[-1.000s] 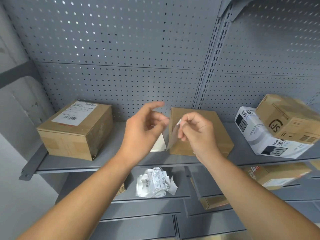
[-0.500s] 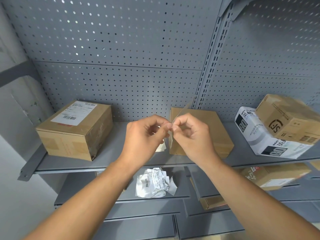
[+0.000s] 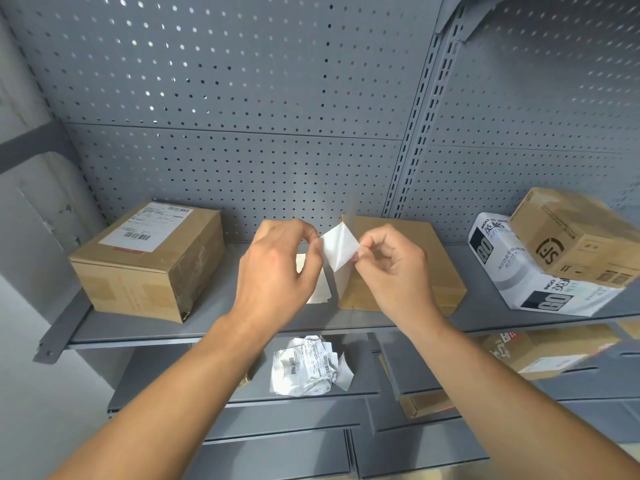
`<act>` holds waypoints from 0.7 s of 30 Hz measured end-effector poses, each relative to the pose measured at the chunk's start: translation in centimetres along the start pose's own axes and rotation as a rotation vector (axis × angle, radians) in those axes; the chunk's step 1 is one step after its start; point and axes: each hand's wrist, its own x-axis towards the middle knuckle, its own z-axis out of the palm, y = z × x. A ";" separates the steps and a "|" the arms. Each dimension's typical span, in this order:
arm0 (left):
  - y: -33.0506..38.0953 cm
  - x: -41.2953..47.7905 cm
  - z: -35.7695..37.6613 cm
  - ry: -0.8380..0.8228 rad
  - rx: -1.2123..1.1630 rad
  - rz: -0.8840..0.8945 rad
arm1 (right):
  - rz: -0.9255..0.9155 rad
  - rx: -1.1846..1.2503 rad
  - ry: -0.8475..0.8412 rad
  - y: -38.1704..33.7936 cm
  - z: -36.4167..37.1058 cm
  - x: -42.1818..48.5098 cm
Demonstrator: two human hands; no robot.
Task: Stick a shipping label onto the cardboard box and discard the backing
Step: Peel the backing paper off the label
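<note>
Head view: left hand [image 3: 277,271] and right hand [image 3: 394,271] each pinch one side of the white shipping label [image 3: 337,251], held above the shelf [image 3: 214,327]. Directly behind stands the unlabelled cardboard box [image 3: 408,268]; crumpled backing paper [image 3: 308,365] lies one shelf lower.

- Box [image 3: 398,261] behind the hands: its near left part hidden by the right hand [image 3: 391,271].
- Papers [image 3: 320,289] behind the left hand [image 3: 277,271]: mostly covered.
- Carton [image 3: 575,237] far right: blurred.

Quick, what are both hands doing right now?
Left hand: pinching the left edge of the white label sheet.
Right hand: pinching the sheet's right edge.
</note>
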 end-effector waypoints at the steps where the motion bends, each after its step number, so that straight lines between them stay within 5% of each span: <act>1: -0.2 0.0 0.0 -0.004 -0.009 -0.004 | 0.006 -0.012 0.005 0.1 0.0 0.0; 21: -3.0 1.9 -0.9 -0.017 0.030 -0.146 | 0.170 0.061 0.116 -0.2 -1.8 0.6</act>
